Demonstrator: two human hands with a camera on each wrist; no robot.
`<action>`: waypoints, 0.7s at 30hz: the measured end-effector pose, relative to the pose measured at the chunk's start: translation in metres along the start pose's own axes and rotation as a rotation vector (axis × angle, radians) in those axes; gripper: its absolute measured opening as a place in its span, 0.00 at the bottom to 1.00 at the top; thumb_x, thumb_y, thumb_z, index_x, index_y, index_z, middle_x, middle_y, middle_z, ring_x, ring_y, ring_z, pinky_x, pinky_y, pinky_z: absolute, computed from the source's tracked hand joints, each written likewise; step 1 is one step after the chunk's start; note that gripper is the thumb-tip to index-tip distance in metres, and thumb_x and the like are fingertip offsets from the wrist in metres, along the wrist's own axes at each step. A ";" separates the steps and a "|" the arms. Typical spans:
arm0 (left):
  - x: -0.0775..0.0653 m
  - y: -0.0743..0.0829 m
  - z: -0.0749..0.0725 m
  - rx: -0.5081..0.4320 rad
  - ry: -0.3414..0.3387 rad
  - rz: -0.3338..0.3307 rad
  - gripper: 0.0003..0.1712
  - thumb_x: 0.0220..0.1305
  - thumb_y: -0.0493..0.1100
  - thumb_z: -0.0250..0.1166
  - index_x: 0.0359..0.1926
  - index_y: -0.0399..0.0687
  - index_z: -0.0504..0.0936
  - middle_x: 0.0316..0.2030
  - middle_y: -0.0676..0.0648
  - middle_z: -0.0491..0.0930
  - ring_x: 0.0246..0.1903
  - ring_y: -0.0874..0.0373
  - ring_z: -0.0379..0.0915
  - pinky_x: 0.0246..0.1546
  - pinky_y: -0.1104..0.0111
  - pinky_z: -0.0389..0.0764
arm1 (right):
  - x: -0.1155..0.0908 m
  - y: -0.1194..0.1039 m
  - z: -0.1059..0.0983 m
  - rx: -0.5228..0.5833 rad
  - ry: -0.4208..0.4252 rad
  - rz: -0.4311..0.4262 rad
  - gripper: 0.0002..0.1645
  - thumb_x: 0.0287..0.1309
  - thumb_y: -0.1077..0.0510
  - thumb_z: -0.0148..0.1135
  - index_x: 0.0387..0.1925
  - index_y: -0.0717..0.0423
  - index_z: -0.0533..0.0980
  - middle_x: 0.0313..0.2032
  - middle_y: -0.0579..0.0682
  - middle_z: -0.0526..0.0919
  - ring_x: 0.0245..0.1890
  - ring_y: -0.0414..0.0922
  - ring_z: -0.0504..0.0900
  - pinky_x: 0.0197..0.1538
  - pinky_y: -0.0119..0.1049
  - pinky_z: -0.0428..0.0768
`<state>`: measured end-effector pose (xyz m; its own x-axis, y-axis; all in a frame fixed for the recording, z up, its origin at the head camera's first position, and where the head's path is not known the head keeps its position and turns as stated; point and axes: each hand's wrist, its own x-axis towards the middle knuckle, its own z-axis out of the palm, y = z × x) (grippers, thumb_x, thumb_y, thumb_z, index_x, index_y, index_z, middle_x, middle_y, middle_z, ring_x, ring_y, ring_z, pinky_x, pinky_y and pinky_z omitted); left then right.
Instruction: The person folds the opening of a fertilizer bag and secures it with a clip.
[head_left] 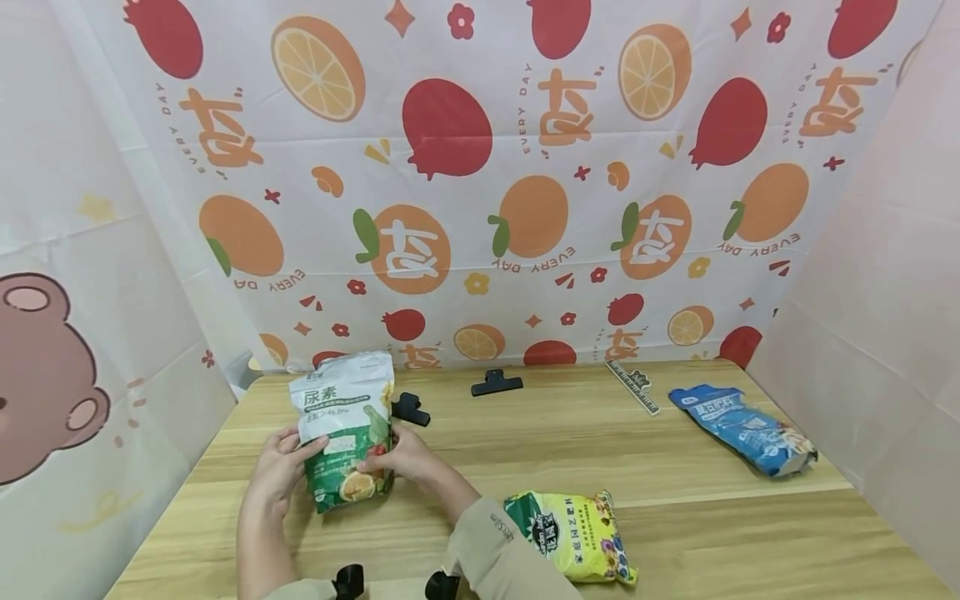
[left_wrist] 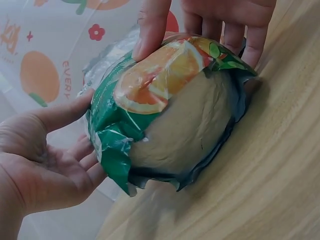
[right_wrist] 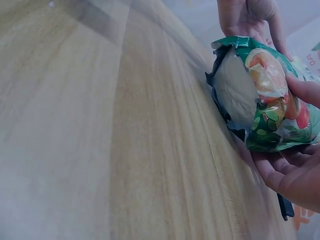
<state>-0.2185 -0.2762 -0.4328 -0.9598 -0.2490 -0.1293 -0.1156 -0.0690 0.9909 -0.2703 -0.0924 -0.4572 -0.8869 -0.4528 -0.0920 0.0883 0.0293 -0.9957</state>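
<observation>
A white and green fertilizer bag (head_left: 341, 421) stands tilted at the left of the table, gripped from both sides. My left hand (head_left: 276, 471) holds its left side, thumb over the front face. On the other side, my right hand (head_left: 412, 458) has its thumb on the printed front and its fingers around the edge. The left wrist view shows the bag's plain beige underside (left_wrist: 185, 130) with a crinkled seam, facing the camera just above the wooden table. In the right wrist view, fingers of the right hand (right_wrist: 295, 175) reach under the bag's side.
Right behind the bag lies a black clip (head_left: 409, 409); another black clip (head_left: 497, 383) lies at the back middle. A small ruler (head_left: 632, 388) and a blue bag (head_left: 746, 429) are at the right. A yellow fertilizer bag (head_left: 577, 533) lies near the front, beside my right sleeve.
</observation>
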 end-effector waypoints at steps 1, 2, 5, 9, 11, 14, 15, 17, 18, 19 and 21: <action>0.000 -0.001 0.000 -0.002 -0.006 0.013 0.44 0.57 0.42 0.66 0.63 0.36 0.45 0.65 0.36 0.53 0.42 0.71 0.66 0.42 0.79 0.69 | 0.000 0.000 0.000 0.004 0.003 -0.004 0.39 0.43 0.65 0.72 0.59 0.58 0.66 0.41 0.46 0.77 0.42 0.42 0.75 0.50 0.40 0.72; 0.001 -0.001 0.000 -0.005 -0.010 0.024 0.44 0.57 0.41 0.66 0.62 0.35 0.46 0.65 0.36 0.54 0.40 0.73 0.66 0.41 0.80 0.69 | -0.001 -0.001 0.000 0.002 0.009 -0.007 0.40 0.42 0.65 0.72 0.59 0.59 0.65 0.42 0.46 0.76 0.43 0.42 0.74 0.51 0.40 0.71; -0.002 0.002 0.001 -0.003 -0.034 0.027 0.44 0.59 0.40 0.65 0.63 0.35 0.44 0.66 0.34 0.50 0.39 0.74 0.66 0.42 0.79 0.69 | -0.002 -0.002 0.001 -0.013 0.031 -0.010 0.44 0.41 0.65 0.73 0.61 0.60 0.62 0.48 0.49 0.73 0.48 0.45 0.72 0.53 0.43 0.70; -0.006 0.008 0.003 0.003 -0.061 0.006 0.42 0.61 0.38 0.62 0.64 0.37 0.42 0.67 0.36 0.47 0.40 0.74 0.66 0.44 0.78 0.67 | -0.005 -0.006 0.001 -0.079 0.072 -0.002 0.51 0.39 0.64 0.75 0.64 0.61 0.57 0.57 0.55 0.67 0.57 0.51 0.66 0.56 0.47 0.67; -0.006 0.010 0.005 0.003 -0.063 0.006 0.39 0.61 0.37 0.61 0.63 0.39 0.44 0.66 0.37 0.49 0.39 0.73 0.67 0.44 0.77 0.68 | -0.006 -0.008 0.001 -0.105 0.085 -0.005 0.54 0.39 0.63 0.75 0.66 0.61 0.55 0.60 0.57 0.63 0.60 0.53 0.62 0.57 0.48 0.66; -0.006 0.012 0.006 -0.003 -0.069 0.018 0.35 0.61 0.36 0.62 0.60 0.42 0.48 0.65 0.38 0.51 0.37 0.72 0.70 0.43 0.77 0.70 | -0.007 -0.008 0.000 -0.154 0.097 -0.016 0.56 0.38 0.61 0.76 0.67 0.60 0.53 0.62 0.59 0.61 0.61 0.54 0.61 0.57 0.48 0.65; -0.006 0.012 0.006 -0.007 -0.074 0.023 0.34 0.60 0.35 0.62 0.59 0.43 0.49 0.64 0.38 0.52 0.37 0.72 0.70 0.42 0.77 0.70 | -0.007 -0.007 -0.001 -0.169 0.101 -0.020 0.57 0.38 0.60 0.76 0.67 0.59 0.53 0.62 0.59 0.61 0.61 0.54 0.61 0.57 0.47 0.66; -0.006 0.012 0.006 -0.012 -0.085 0.037 0.33 0.60 0.35 0.62 0.57 0.44 0.51 0.62 0.41 0.55 0.37 0.71 0.71 0.42 0.76 0.71 | -0.007 -0.007 -0.001 -0.201 0.110 -0.034 0.56 0.38 0.58 0.77 0.66 0.58 0.54 0.61 0.58 0.64 0.60 0.53 0.63 0.56 0.46 0.67; -0.006 0.012 0.006 -0.018 -0.093 0.044 0.32 0.59 0.35 0.63 0.56 0.45 0.51 0.60 0.42 0.56 0.37 0.71 0.71 0.42 0.76 0.71 | -0.007 -0.007 -0.002 -0.225 0.115 -0.041 0.56 0.38 0.57 0.77 0.66 0.57 0.54 0.60 0.58 0.65 0.59 0.52 0.65 0.55 0.46 0.68; -0.006 0.012 0.006 -0.022 -0.100 0.051 0.32 0.59 0.35 0.63 0.56 0.46 0.51 0.59 0.44 0.58 0.37 0.71 0.71 0.42 0.76 0.71 | -0.008 -0.006 -0.002 -0.241 0.119 -0.045 0.56 0.38 0.57 0.77 0.66 0.56 0.54 0.59 0.57 0.66 0.59 0.51 0.66 0.55 0.45 0.69; -0.005 0.011 0.005 -0.027 -0.110 0.071 0.31 0.59 0.35 0.63 0.54 0.48 0.52 0.55 0.49 0.61 0.38 0.72 0.71 0.42 0.76 0.71 | -0.008 -0.006 -0.003 -0.264 0.125 -0.065 0.54 0.37 0.56 0.77 0.65 0.55 0.56 0.56 0.54 0.70 0.56 0.49 0.69 0.53 0.43 0.71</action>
<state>-0.2167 -0.2706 -0.4211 -0.9877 -0.1471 -0.0523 -0.0406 -0.0813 0.9959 -0.2650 -0.0865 -0.4501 -0.9372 -0.3485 -0.0127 -0.0769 0.2420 -0.9672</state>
